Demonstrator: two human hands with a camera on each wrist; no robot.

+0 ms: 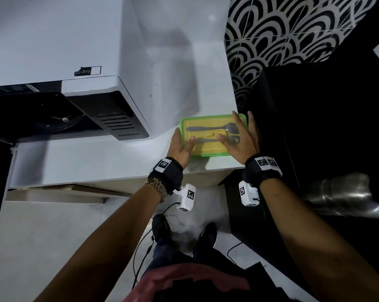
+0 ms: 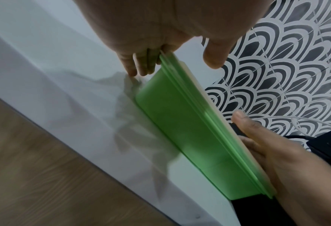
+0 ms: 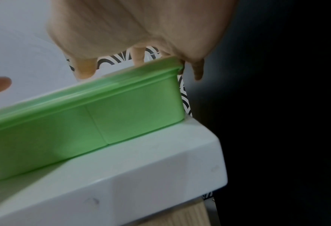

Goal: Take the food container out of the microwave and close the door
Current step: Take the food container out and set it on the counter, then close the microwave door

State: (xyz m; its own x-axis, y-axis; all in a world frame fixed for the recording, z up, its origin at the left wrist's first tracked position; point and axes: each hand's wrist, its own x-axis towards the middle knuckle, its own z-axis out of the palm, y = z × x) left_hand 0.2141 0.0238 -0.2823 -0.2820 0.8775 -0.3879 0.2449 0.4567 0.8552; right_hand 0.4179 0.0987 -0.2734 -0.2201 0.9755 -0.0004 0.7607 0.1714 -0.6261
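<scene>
The green food container point(image 1: 208, 136) point(image 2: 180, 122) point(image 3: 83, 122) rests on the white counter point(image 1: 97, 160) at its right front corner, right of the microwave point(image 1: 53, 40). A spoon and a fork show through its lid. My left hand point(image 1: 181, 144) point(image 2: 151, 38) is at its left end, fingers straight down the side to the counter, thumb over the lid. My right hand point(image 1: 243, 138) point(image 3: 141, 30) lies spread over the right end, fingers straight past the rim. The microwave cavity point(image 1: 53, 118) stands open and dark, its turntable visible.
The container sits close to the counter's right edge point(image 3: 218, 152), with a dark drop beyond. A patterned tile wall point(image 1: 293, 29) rises behind. A steel vessel point(image 1: 347, 192) lies low on the right. Cables run over the floor by my feet.
</scene>
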